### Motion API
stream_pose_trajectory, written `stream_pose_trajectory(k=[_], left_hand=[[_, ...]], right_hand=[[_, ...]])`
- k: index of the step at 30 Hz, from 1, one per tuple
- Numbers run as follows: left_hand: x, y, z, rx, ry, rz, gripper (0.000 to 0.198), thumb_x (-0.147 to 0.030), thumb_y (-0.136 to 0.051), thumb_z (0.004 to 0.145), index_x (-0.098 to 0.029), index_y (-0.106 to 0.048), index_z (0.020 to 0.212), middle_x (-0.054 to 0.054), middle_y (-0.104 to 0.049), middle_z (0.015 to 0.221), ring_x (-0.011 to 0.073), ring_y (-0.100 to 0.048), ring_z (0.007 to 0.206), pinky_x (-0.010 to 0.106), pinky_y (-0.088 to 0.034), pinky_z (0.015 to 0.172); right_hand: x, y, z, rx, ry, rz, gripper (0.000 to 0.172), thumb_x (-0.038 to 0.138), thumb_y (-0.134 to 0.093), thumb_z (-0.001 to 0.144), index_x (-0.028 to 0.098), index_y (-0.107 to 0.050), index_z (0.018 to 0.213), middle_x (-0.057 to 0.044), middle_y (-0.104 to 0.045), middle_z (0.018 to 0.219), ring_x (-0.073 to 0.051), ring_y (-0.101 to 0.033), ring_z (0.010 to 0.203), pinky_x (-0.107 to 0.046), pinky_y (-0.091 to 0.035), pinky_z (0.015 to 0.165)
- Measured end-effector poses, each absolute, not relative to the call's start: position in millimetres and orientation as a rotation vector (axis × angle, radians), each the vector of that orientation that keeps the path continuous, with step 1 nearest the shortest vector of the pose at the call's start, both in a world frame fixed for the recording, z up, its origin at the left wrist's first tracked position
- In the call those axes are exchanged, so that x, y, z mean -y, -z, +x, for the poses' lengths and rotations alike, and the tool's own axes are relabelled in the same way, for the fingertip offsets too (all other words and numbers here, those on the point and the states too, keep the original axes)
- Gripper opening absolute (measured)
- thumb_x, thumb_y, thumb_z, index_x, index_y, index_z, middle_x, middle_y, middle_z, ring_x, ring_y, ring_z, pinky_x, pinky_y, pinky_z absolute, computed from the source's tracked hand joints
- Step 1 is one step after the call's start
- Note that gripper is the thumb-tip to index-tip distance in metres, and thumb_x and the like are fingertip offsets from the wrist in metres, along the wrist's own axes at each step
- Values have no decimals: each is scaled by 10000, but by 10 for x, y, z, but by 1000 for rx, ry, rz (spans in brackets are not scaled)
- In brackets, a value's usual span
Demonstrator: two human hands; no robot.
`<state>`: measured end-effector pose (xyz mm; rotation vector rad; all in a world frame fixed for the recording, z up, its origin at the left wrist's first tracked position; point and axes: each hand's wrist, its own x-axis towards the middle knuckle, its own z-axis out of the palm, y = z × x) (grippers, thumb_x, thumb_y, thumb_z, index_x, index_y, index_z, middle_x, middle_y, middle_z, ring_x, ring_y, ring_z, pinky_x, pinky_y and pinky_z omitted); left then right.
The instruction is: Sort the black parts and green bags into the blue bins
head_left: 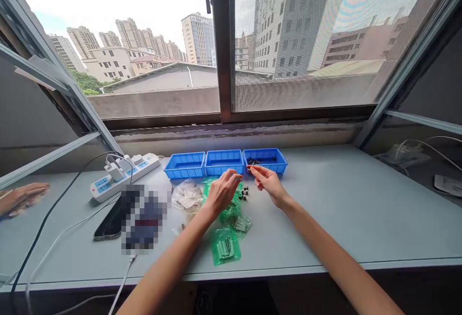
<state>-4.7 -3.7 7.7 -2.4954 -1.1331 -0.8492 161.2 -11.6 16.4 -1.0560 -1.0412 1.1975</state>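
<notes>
My right hand [269,184] is pinched in front of the right blue bin [280,166], where small black parts [254,161] lie. Whatever sits between its fingertips is too small to make out. To its left, my left hand [224,191] hovers above green plastic bags [231,213], fingers bent and drawn together; anything in them is hidden. Loose small dark-and-light parts [244,194] lie on the table between the two hands. Nearer to me lies a green bag of metal pins or screws [225,247]. A clear bag with whitish contents [187,195] is left of my left hand.
Two more blue bins, the left bin [185,167] and the middle bin [224,161], stand in the row. On the left are a power strip [124,176] with plugs and cables, a phone [111,221] and a blurred-out item [144,221]. Another person's hand [27,197] shows at far left.
</notes>
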Motion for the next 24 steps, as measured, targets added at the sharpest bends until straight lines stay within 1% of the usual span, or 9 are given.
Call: stream_pose_trajectory(k=[4, 7, 11, 14, 16, 18, 20, 22, 24], left_hand=[[5, -40, -59, 1093, 924, -2517, 182, -258, -486, 895, -249, -667, 886, 22, -592, 997, 64, -551, 638, 159, -373, 476], [13, -39, -49, 1043, 968, -2516, 156, -269, -544, 863, -232, -681, 800, 26, -587, 985, 70, -538, 641, 163, -365, 473], [49, -50, -9, 1020, 940, -2512, 204, -314, -564, 847, -190, -651, 710, 31, -586, 962, 83, -536, 650, 170, -345, 456], [62, -48, 13, 1027, 911, -2520, 293, -373, -515, 871, -177, -627, 684, 35, -585, 956, 85, -536, 649, 178, -345, 462], [60, -45, 18, 1062, 888, -2511, 335, -377, -457, 899, -171, -614, 686, 38, -583, 949, 84, -536, 648, 183, -341, 468], [54, -43, 19, 1111, 855, -2495, 331, -349, -418, 916, -172, -611, 715, 37, -583, 942, 86, -540, 659, 189, -339, 477], [49, -40, 20, 1130, 815, -2488, 295, -319, -420, 915, -174, -610, 741, 31, -586, 914, 94, -544, 677, 201, -362, 515], [50, -31, 27, 1122, 768, -2494, 259, -293, -443, 904, -174, -605, 740, 24, -587, 866, 105, -541, 684, 224, -387, 572], [59, -18, 40, 1118, 702, -2521, 242, -282, -460, 897, -175, -598, 731, 18, -585, 823, 117, -537, 691, 249, -396, 614]], right_hand=[[-4, -106, 1759, 916, -1057, -1128, 548, 589, -702, 460, 155, -659, 792, -14, -621, 737, -26, -370, 399, -201, -298, 368], [-55, -70, 1870, 928, -885, -1221, 549, 611, -672, 494, 151, -649, 793, -20, -623, 721, -44, -411, 402, -207, -336, 370], [-53, -73, 1949, 1086, -603, -1336, 461, 564, -605, 633, 159, -659, 845, -55, -662, 827, -74, -490, 427, -223, -399, 392], [-18, -102, 1947, 1239, -567, -1326, 413, 470, -580, 702, 185, -650, 994, -67, -662, 1011, -102, -563, 486, -237, -437, 415], [22, -120, 1933, 1387, -557, -1321, 347, 384, -573, 734, 215, -646, 1028, -50, -648, 1087, -106, -591, 529, -249, -467, 485], [74, -129, 1914, 1599, -522, -1360, 239, 318, -574, 756, 243, -672, 960, -19, -660, 1060, -100, -592, 546, -259, -470, 567], [130, -128, 1890, 1850, -492, -1414, 157, 293, -587, 766, 262, -692, 879, 5, -671, 1005, -97, -580, 553, -258, -450, 595], [175, -118, 1864, 2064, -506, -1434, 134, 297, -597, 774, 277, -699, 859, 18, -669, 981, -101, -576, 571, -249, -425, 588], [200, -102, 1842, 2188, -534, -1418, 159, 285, -586, 786, 287, -695, 902, 19, -662, 982, -104, -576, 593, -245, -413, 598]])
